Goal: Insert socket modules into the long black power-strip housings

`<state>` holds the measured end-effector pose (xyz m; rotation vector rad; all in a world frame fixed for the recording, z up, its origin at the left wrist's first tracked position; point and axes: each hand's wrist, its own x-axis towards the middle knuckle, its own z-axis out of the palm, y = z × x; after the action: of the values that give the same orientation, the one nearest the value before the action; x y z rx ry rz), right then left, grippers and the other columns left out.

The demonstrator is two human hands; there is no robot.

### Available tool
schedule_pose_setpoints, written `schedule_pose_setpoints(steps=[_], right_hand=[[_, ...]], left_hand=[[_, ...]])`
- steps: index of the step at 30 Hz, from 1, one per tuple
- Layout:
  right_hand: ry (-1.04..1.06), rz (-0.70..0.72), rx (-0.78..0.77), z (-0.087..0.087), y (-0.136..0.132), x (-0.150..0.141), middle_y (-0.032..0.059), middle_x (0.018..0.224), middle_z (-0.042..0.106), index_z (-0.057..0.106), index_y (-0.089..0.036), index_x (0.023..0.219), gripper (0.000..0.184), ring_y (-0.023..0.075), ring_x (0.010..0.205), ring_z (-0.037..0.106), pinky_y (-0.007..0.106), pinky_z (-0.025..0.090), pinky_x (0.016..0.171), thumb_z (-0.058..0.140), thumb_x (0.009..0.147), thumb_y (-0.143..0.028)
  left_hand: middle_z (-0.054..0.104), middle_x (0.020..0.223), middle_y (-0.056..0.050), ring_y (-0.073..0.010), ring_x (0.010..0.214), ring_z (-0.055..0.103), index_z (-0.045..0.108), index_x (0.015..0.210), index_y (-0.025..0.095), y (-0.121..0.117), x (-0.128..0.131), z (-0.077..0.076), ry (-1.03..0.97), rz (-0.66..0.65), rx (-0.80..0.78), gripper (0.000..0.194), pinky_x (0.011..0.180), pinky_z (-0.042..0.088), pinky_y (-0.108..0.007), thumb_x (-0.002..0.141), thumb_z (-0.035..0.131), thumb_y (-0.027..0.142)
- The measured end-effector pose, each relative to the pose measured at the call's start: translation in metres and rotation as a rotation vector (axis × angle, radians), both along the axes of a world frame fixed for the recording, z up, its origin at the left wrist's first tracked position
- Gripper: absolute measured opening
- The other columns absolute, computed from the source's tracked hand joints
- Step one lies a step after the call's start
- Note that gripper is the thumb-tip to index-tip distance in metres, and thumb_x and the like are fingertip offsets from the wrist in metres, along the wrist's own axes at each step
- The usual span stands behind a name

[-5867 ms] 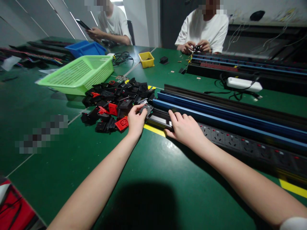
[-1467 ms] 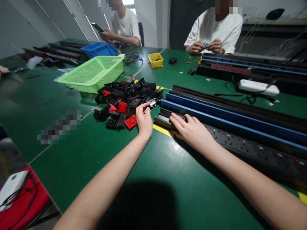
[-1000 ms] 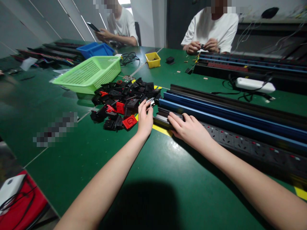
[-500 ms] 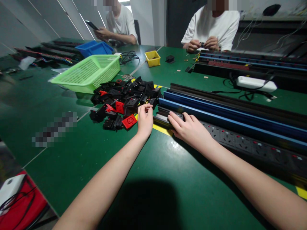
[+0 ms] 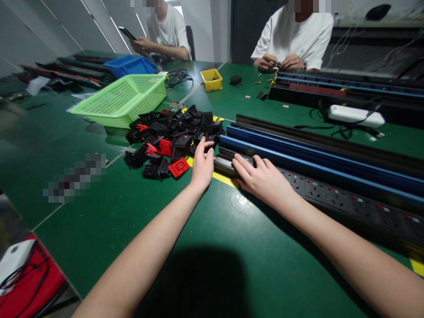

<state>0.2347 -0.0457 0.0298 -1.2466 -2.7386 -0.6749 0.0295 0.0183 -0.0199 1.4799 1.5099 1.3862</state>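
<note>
A long black power strip (image 5: 338,197) with a row of sockets and red-marked parts lies across the table, its left end toward the middle. My right hand (image 5: 265,176) rests over that end, fingers across the top and thumb along the near side, gripping it. At the very tip of the strip is my left hand (image 5: 202,167), its fingers lifted and apart, with nothing visible in them. Just beyond the left hand lies a heap of black socket modules (image 5: 180,143). Among them are some red ones, including a red socket module (image 5: 179,168).
Blue metal channels (image 5: 285,157) lie behind the strip. A green basket (image 5: 142,99), a blue bin (image 5: 130,67) and a yellow bin (image 5: 211,80) stand farther back. Two people sit across the table. A white adapter (image 5: 356,115) with cables lies at the right.
My left hand has shifted slightly right and up at the strip's end, and its fingers have lifted and spread. My right hand stays in place on the strip.
</note>
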Motion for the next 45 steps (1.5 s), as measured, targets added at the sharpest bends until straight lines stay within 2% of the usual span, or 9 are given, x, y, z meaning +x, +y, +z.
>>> schedule_pose_setpoints(steps=[2,4,7,11,16,27,36,40,45], right_hand=[[0.005,0.002,-0.004,0.000,0.000,0.000,0.0153,0.158,0.044,0.046,-0.012,0.149,0.052,0.0375,0.113,0.059,0.046,0.049,0.082,0.044,0.099,-0.027],[0.003,0.003,-0.005,0.000,0.000,0.000,0.0154,0.158,0.044,0.046,-0.012,0.149,0.053,0.0373,0.112,0.059,0.046,0.048,0.082,0.043,0.099,-0.027],[-0.006,0.000,-0.002,0.001,0.000,-0.001,0.0149,0.158,0.045,0.046,-0.012,0.149,0.052,0.0372,0.112,0.059,0.046,0.048,0.082,0.043,0.100,-0.028],[-0.012,-0.001,-0.004,0.002,0.000,-0.001,0.0144,0.158,0.044,0.046,-0.012,0.149,0.052,0.0360,0.111,0.059,0.044,0.048,0.082,0.043,0.100,-0.028],[-0.007,0.005,0.009,0.000,0.000,0.000,0.0138,0.158,0.045,0.046,-0.012,0.149,0.052,0.0373,0.113,0.058,0.045,0.048,0.082,0.044,0.099,-0.028],[0.000,0.005,0.003,0.002,-0.001,-0.001,0.0152,0.158,0.045,0.046,-0.011,0.149,0.053,0.0374,0.114,0.059,0.045,0.048,0.084,0.045,0.099,-0.027],[-0.011,0.000,0.016,0.002,-0.002,0.000,0.0147,0.158,0.044,0.045,-0.011,0.150,0.052,0.0378,0.112,0.060,0.046,0.050,0.082,0.041,0.101,-0.028],[0.000,-0.003,0.008,0.002,-0.002,0.000,0.0157,0.158,0.044,0.045,-0.012,0.150,0.052,0.0372,0.113,0.060,0.046,0.049,0.083,0.042,0.100,-0.027],[0.006,0.000,0.005,0.001,-0.002,0.000,0.0161,0.158,0.043,0.046,-0.012,0.149,0.052,0.0379,0.113,0.060,0.047,0.049,0.083,0.043,0.100,-0.028]], left_hand=[[0.043,0.160,-0.008,-0.0153,0.084,0.070,0.067,0.109,0.023,-0.001,0.001,0.000,0.016,-0.013,-0.011,0.024,0.086,0.060,-0.037,0.096,0.048,0.030],[0.046,0.158,-0.008,-0.0198,0.101,0.071,0.068,0.108,0.022,-0.002,0.002,-0.001,0.056,-0.028,0.012,0.025,0.093,0.059,-0.039,0.096,0.048,0.030],[0.046,0.158,-0.010,-0.0260,0.134,0.057,0.069,0.118,0.021,-0.004,0.004,0.000,0.132,-0.049,0.055,0.031,0.109,0.050,-0.044,0.097,0.048,0.030],[0.042,0.160,-0.014,-0.0281,0.145,0.046,0.067,0.125,0.016,-0.009,0.006,0.004,0.279,-0.035,0.058,0.037,0.123,0.034,-0.049,0.097,0.048,0.030],[0.043,0.158,-0.016,-0.0333,0.143,0.045,0.064,0.129,0.014,-0.016,0.009,0.008,0.430,0.012,0.065,0.041,0.121,0.034,-0.054,0.098,0.045,0.034],[0.045,0.156,-0.019,-0.0405,0.133,0.050,0.064,0.125,0.014,-0.026,0.010,0.018,0.507,0.053,0.079,0.045,0.116,0.034,-0.061,0.093,0.053,0.044],[0.063,0.132,-0.027,-0.0465,0.116,0.055,0.072,0.096,0.010,-0.043,0.013,0.057,0.919,-0.046,0.025,0.043,0.099,0.044,-0.065,0.092,0.053,0.048],[0.074,0.098,-0.017,-0.0370,0.101,0.060,0.074,0.095,0.017,-0.034,-0.002,0.070,0.882,-0.058,0.091,0.034,0.100,0.044,-0.057,0.096,0.049,0.040],[0.073,0.115,-0.013,-0.0349,0.114,0.057,0.069,0.121,0.024,-0.004,-0.033,0.057,0.822,-0.048,0.145,0.033,0.105,0.038,-0.054,0.090,0.060,0.031]])
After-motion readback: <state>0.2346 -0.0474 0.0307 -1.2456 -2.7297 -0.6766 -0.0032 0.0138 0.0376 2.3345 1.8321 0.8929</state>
